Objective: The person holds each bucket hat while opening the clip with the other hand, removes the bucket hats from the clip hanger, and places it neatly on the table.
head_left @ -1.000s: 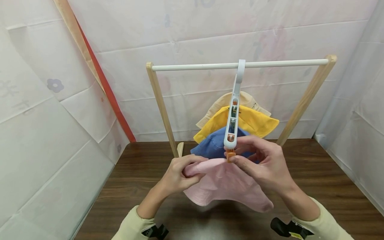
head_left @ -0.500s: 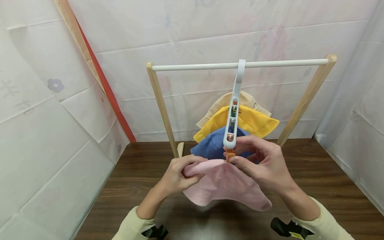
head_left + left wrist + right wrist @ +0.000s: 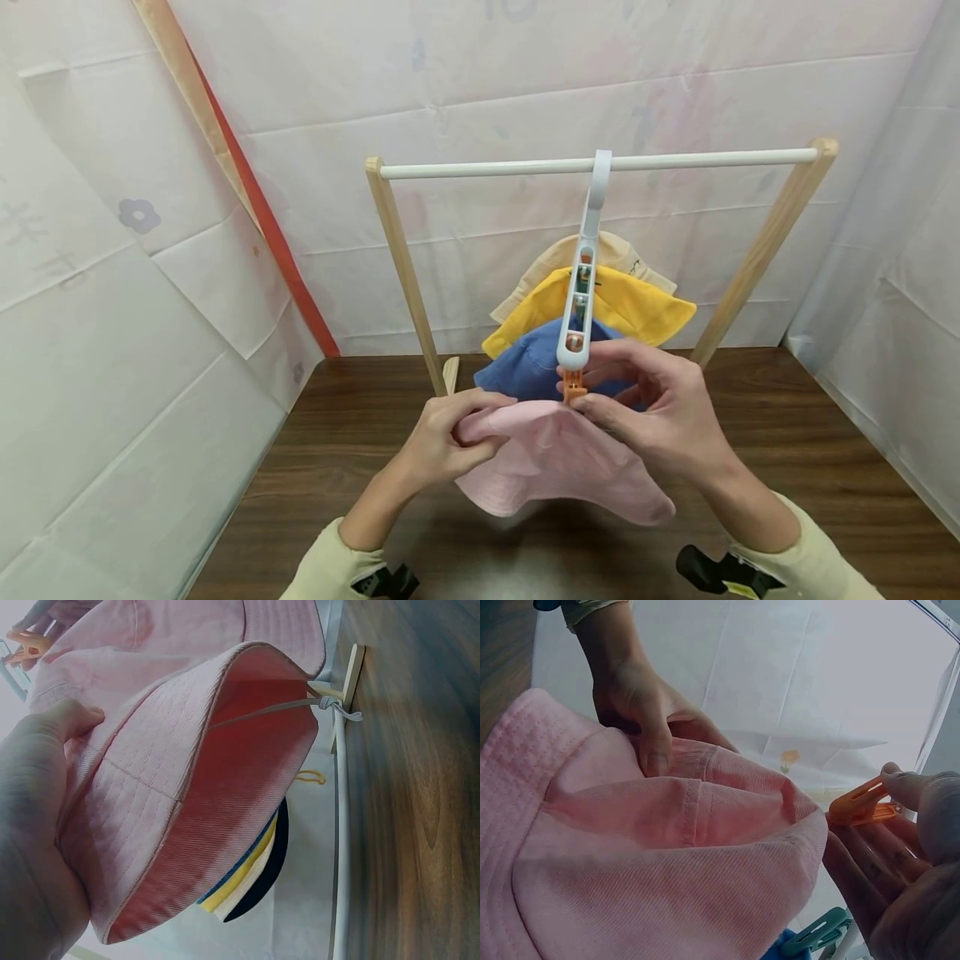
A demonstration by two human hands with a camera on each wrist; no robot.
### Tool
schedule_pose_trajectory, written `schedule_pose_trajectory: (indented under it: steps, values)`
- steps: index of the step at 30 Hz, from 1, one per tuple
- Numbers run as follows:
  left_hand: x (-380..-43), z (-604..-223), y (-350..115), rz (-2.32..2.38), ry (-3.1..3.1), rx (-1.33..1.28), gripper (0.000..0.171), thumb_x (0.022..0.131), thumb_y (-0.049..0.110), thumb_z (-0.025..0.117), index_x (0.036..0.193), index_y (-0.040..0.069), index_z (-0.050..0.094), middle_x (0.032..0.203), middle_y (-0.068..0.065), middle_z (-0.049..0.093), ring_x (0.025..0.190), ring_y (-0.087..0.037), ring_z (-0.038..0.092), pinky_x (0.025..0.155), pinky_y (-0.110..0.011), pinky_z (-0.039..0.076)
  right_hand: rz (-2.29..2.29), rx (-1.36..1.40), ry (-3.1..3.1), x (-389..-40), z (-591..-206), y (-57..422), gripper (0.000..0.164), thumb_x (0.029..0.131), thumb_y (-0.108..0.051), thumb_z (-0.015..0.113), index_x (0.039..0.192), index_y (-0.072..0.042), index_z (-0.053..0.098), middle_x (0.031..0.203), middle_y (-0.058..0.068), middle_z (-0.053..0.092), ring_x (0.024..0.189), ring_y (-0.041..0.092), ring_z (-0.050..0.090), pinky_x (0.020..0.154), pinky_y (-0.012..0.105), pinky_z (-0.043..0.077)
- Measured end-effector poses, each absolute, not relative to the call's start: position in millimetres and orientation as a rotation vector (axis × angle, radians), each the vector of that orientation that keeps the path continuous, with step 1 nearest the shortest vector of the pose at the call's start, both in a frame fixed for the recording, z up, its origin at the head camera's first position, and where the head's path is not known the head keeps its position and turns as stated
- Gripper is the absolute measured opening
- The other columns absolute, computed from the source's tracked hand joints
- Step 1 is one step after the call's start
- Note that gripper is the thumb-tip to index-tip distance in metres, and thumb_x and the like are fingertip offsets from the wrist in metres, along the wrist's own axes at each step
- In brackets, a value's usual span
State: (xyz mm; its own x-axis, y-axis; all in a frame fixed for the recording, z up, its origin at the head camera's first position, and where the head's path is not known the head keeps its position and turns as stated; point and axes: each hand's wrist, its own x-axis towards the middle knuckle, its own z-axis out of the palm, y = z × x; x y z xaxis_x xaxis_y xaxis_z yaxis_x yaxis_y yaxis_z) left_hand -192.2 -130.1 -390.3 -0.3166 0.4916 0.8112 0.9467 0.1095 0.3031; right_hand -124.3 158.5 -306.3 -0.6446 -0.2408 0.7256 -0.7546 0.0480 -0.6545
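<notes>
A pink bucket hat (image 3: 555, 467) sags in front of the rack, its brim turned down. My left hand (image 3: 453, 437) grips it at the left, thumb on the near side of the fabric. In the right wrist view, my right hand (image 3: 900, 847) pinches an orange clip (image 3: 859, 806) between thumb and fingers. That clip's nose is right at the tip of the pink crown (image 3: 802, 840). It sits at the near end of a white clip hanger (image 3: 576, 354). Blue (image 3: 525, 362), yellow (image 3: 637, 304) and beige (image 3: 555, 254) hats hang behind, under the same hanger.
The hanger hooks over the white rod (image 3: 487, 169) of a wooden rack (image 3: 405, 267). A teal clip (image 3: 821, 930) is near the blue hat. Below lies a dark wood table (image 3: 322, 450), with white sheeting (image 3: 480, 92) behind. A pale cord (image 3: 277, 707) crosses the pink hat's inside.
The pink hat's crown has sunk slightly and its right brim has shifted a little left. The orange clip has turned slightly. Both hands keep nearly the same place.
</notes>
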Motion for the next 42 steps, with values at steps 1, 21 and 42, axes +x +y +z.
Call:
schedule_pose_trajectory:
  steps: [1,21,42]
  values:
    - [-192.2,-390.4,-130.2,-1.132,-1.869,-1.396,0.052,0.077,-0.01,0.09,0.125,0.005,0.076,0.105,-0.014,0.085,0.083,-0.019,0.075,0.079,-0.023,0.062,1.624,0.992,-1.914,-124.1,-306.2,158.6,0.044,0.09,0.007,0.089,0.132,0.001,0.077,0.12,-0.01,0.086,0.097,0.005,0.083,0.069,0.023,0.066]
    - [-191.2,-391.2,-130.2,-1.104,-1.883,-1.363,0.055,0.075,-0.013,0.088,0.125,0.005,0.076,0.108,-0.014,0.085,0.086,-0.021,0.077,0.081,-0.023,0.062,1.634,0.949,-1.876,-124.0,-304.7,159.1,0.046,0.087,0.008,0.09,0.131,0.0,0.078,0.115,-0.01,0.087,0.094,0.004,0.083,0.072,0.021,0.066]
    - [-192.3,-392.6,-130.3,-1.07,-1.886,-1.336,0.055,0.075,-0.011,0.089,0.125,0.005,0.076,0.109,-0.013,0.085,0.088,-0.021,0.079,0.084,-0.023,0.063,1.649,0.938,-1.806,-121.6,-301.7,157.8,0.043,0.093,0.003,0.088,0.134,0.001,0.077,0.116,-0.006,0.088,0.096,0.007,0.086,0.078,0.022,0.067]
